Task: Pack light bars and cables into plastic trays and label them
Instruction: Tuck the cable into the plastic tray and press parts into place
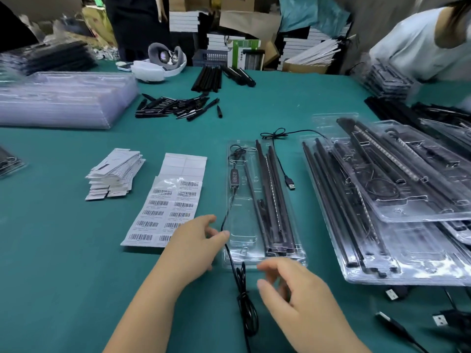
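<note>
A clear plastic tray point(263, 207) holding stiff light bars point(274, 200) lies mid-bench. The left hand point(196, 243) pinches its thin, limp cable point(230, 207) at the tray's edge; the right hand point(295, 296) hovers open nearby. The tray looks light and flimsy, best lifted by its rim.

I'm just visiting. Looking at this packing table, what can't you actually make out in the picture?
All in the head view:
- Barcode label sheet: print too small to read; left hand covers its near corner.
- Right hand: motion-blurred, so whether it touches the clear tray is unclear.
- Black cable: runs off the bottom edge.
- Person in white: cut off by the right edge, blurred.
- Stacked trays: glare hides contents.
</note>
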`<state>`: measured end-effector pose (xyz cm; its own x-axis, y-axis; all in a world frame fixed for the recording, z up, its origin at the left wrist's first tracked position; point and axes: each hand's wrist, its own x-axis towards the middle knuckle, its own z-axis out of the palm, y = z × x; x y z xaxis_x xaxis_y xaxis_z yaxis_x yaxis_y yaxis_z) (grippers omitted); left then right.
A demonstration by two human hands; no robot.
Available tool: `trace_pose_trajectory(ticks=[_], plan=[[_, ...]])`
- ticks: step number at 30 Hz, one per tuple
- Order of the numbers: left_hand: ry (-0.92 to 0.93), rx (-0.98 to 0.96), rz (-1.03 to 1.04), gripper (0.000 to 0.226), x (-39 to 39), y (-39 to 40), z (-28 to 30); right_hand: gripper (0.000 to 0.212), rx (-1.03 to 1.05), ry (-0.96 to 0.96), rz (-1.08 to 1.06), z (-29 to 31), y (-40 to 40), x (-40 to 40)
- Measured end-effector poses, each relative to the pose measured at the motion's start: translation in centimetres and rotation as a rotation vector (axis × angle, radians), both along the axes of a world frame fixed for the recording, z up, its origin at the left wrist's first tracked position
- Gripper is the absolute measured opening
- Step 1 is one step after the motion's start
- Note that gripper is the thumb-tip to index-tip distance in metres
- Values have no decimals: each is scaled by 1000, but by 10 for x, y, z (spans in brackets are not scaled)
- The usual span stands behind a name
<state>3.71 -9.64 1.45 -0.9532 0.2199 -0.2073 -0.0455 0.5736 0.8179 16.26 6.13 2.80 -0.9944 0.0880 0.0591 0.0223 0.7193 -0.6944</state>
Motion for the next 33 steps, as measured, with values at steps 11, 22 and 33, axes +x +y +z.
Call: trace_pose_trajectory(ticks=[11,22,33], plan=[[-173,85,-93,31,9,-3,19,35,-339,-208,19,21,-22,-7],[676,141,-350,37,-26,-14,52,16,-334,201,-59,45,-20,-83],[-30,901,298,20,-54,0,21,16,-760,-288,17,27,-14,-56]])
